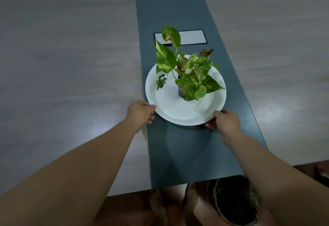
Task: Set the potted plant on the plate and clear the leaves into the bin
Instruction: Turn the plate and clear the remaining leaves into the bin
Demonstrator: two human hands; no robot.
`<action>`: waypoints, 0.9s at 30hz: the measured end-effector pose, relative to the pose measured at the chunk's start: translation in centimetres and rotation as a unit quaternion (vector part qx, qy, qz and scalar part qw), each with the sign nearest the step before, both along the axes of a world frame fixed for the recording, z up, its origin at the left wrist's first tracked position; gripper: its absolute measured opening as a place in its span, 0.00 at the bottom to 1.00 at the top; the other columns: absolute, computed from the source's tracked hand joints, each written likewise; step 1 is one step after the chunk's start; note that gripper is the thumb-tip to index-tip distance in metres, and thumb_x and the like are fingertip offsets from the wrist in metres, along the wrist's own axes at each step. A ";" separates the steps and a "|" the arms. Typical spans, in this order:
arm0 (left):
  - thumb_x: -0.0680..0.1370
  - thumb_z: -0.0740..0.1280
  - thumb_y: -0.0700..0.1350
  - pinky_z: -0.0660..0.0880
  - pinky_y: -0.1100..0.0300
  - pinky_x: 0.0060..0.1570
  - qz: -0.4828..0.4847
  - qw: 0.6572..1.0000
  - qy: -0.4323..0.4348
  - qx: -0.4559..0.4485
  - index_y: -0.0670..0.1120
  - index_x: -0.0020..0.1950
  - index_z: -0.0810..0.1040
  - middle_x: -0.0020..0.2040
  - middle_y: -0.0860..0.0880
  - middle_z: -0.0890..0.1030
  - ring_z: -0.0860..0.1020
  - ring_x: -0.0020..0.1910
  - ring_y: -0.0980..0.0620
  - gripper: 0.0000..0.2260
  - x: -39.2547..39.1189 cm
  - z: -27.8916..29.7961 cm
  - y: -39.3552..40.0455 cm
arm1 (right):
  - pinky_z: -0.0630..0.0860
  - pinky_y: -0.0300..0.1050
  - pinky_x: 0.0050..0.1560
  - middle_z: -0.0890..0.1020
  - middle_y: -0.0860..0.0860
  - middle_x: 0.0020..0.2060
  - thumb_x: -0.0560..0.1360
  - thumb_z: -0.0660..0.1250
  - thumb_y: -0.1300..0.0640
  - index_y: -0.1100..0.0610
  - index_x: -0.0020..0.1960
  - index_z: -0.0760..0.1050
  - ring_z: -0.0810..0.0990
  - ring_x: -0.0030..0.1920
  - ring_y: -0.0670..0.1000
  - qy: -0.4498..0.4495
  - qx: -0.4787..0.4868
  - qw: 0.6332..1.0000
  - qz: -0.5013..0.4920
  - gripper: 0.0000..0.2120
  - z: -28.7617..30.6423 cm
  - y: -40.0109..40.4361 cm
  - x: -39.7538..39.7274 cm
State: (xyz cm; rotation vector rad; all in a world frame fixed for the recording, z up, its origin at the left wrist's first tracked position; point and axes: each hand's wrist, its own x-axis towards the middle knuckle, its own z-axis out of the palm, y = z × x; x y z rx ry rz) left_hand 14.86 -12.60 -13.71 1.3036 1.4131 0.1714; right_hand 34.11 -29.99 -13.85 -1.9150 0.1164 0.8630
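Observation:
A potted plant (188,72) with green and yellow leaves, some browned, stands in a small dark pot on a white round plate (174,111). The plate rests on the dark centre strip of the table. A few loose green leaves (160,81) lie on the plate's left side. My left hand (140,111) grips the plate's near left rim. My right hand (225,119) grips its near right rim, thumb on top. A dark round bin (235,202) sits on the floor below the table's near edge, partly hidden by my right forearm.
The table (71,65) has grey wood-look panels on both sides of the dark strip (187,154). A silver cable hatch (192,37) lies in the strip behind the plant. My bare feet (160,206) show on the floor beside the bin.

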 end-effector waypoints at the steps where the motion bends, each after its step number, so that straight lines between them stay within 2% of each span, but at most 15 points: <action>1: 0.77 0.70 0.43 0.78 0.58 0.31 -0.009 1.000 0.005 -0.009 0.38 0.49 0.78 0.38 0.44 0.81 0.78 0.32 0.49 0.08 0.0 0.1 -0.7 | 0.80 0.41 0.26 0.80 0.60 0.39 0.76 0.60 0.65 0.64 0.48 0.75 0.81 0.32 0.58 -0.007 0.008 1.000 -0.002 0.05 0.1 0.1 0.9; 4: 0.75 0.72 0.45 0.76 0.61 0.27 -0.036 0.999 0.005 -0.038 0.38 0.49 0.79 0.37 0.45 0.81 0.78 0.30 0.51 0.10 0.3 0.3 -2.7 | 0.79 0.40 0.26 0.81 0.59 0.42 0.77 0.62 0.65 0.64 0.52 0.76 0.81 0.36 0.57 -0.021 0.032 0.999 -0.014 0.06 0.3 0.6 3.5; 6: 0.75 0.73 0.48 0.75 0.61 0.26 -0.068 0.995 0.011 -0.066 0.39 0.49 0.80 0.37 0.46 0.82 0.78 0.29 0.51 0.12 0.6 0.4 -3.7 | 0.81 0.44 0.30 0.82 0.60 0.45 0.77 0.63 0.65 0.62 0.48 0.77 0.82 0.37 0.56 -0.010 0.053 0.998 -0.024 0.04 0.2 0.7 4.7; 8: 0.77 0.69 0.52 0.74 0.61 0.28 -0.084 0.992 0.039 -0.086 0.40 0.46 0.80 0.37 0.46 0.83 0.78 0.30 0.50 0.14 1.1 0.7 -3.8 | 0.81 0.47 0.33 0.82 0.62 0.49 0.77 0.64 0.62 0.63 0.51 0.76 0.83 0.40 0.58 0.015 0.058 0.998 -0.022 0.06 0.1 0.4 5.0; 11: 0.80 0.63 0.53 0.74 0.58 0.32 0.008 0.997 0.048 -0.062 0.39 0.45 0.80 0.40 0.43 0.82 0.77 0.31 0.47 0.17 2.0 0.6 -1.3 | 0.83 0.50 0.35 0.81 0.61 0.42 0.77 0.65 0.59 0.66 0.58 0.74 0.83 0.38 0.61 0.059 0.038 0.997 0.014 0.13 -0.4 -1.1 2.7; 13: 0.79 0.65 0.51 0.77 0.56 0.33 0.066 0.997 0.028 -0.011 0.36 0.50 0.80 0.44 0.40 0.82 0.78 0.33 0.45 0.17 2.4 0.8 1.1 | 0.83 0.51 0.38 0.80 0.61 0.39 0.78 0.64 0.57 0.64 0.56 0.74 0.83 0.36 0.60 0.087 0.045 0.994 0.044 0.11 -0.7 -1.9 -0.1; 15: 0.79 0.68 0.47 0.80 0.55 0.35 0.083 0.996 0.010 0.023 0.36 0.56 0.80 0.48 0.38 0.83 0.81 0.38 0.44 0.14 3.2 1.1 2.7 | 0.84 0.52 0.40 0.81 0.62 0.41 0.80 0.63 0.57 0.61 0.52 0.73 0.84 0.39 0.61 0.118 0.074 0.989 0.043 0.07 -0.6 -2.4 -2.3; 17: 0.78 0.69 0.41 0.82 0.52 0.41 0.090 0.995 0.006 0.031 0.35 0.58 0.79 0.53 0.37 0.82 0.81 0.44 0.42 0.12 3.9 1.3 3.3 | 0.84 0.52 0.43 0.82 0.63 0.42 0.81 0.62 0.57 0.60 0.50 0.73 0.85 0.42 0.62 0.127 0.099 0.987 0.029 0.05 -0.7 -2.3 -3.1; 19: 0.78 0.69 0.38 0.81 0.52 0.45 0.088 0.996 0.005 0.023 0.33 0.60 0.78 0.55 0.36 0.81 0.81 0.45 0.42 0.13 4.1 1.3 3.1 | 0.84 0.52 0.44 0.82 0.63 0.42 0.81 0.61 0.60 0.62 0.52 0.73 0.85 0.43 0.61 0.114 0.101 0.988 0.025 0.06 -0.8 -2.1 -2.8; 20: 0.78 0.69 0.37 0.81 0.53 0.43 0.087 0.996 0.002 0.013 0.32 0.60 0.77 0.55 0.35 0.81 0.81 0.44 0.42 0.13 4.0 1.3 2.8 | 0.84 0.51 0.44 0.82 0.63 0.42 0.81 0.60 0.61 0.64 0.53 0.73 0.85 0.42 0.61 0.106 0.100 0.989 0.024 0.07 -0.8 -2.0 -2.4; 23: 0.78 0.69 0.37 0.82 0.59 0.30 0.086 0.996 -0.013 -0.024 0.31 0.61 0.74 0.48 0.38 0.81 0.81 0.36 0.46 0.15 3.3 1.3 1.6 | 0.83 0.48 0.39 0.82 0.61 0.39 0.81 0.58 0.62 0.64 0.54 0.73 0.84 0.38 0.58 0.080 0.082 0.993 0.018 0.07 -0.8 -1.6 -0.5; 25: 0.77 0.69 0.36 0.82 0.58 0.29 0.089 0.993 -0.032 -0.067 0.31 0.59 0.75 0.43 0.40 0.81 0.80 0.35 0.47 0.13 2.9 1.6 0.4 | 0.82 0.47 0.38 0.81 0.59 0.37 0.81 0.59 0.62 0.62 0.54 0.73 0.83 0.35 0.56 0.060 0.065 0.996 0.009 0.06 -0.8 -1.3 1.1; 27: 0.76 0.71 0.37 0.83 0.56 0.32 0.064 0.991 -0.024 -0.111 0.32 0.56 0.77 0.40 0.40 0.81 0.81 0.36 0.46 0.12 2.4 1.7 -0.8 | 0.81 0.47 0.39 0.81 0.57 0.39 0.80 0.60 0.63 0.59 0.50 0.73 0.82 0.36 0.54 0.051 0.068 0.996 -0.016 0.04 -0.7 -0.8 2.7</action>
